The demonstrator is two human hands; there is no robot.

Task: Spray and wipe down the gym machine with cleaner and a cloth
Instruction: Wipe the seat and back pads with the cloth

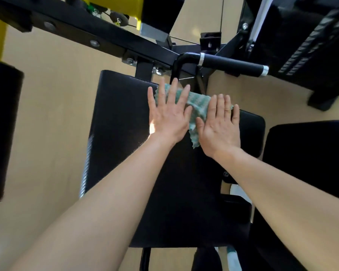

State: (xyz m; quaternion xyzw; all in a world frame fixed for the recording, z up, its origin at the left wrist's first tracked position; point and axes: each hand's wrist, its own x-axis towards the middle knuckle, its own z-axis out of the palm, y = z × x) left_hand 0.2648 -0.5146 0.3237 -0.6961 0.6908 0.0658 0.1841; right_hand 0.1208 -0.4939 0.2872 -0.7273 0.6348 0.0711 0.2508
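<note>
A black padded seat (121,118) of the gym machine fills the middle of the view. A green and white checked cloth (197,108) lies on its far right part. My left hand (168,114) lies flat on the cloth's left end, fingers straight and spread. My right hand (219,124) presses flat on the cloth's right end, fingers straight and together. A strip of cloth hangs down between the two hands. No spray bottle is plainly in view.
A black handle bar with a foam grip (231,64) juts out just beyond the hands. The black frame beam (98,36) runs across the top, with a yellow part (115,4) above. Another black pad (309,159) sits at right, one (2,124) at left. Tan floor surrounds.
</note>
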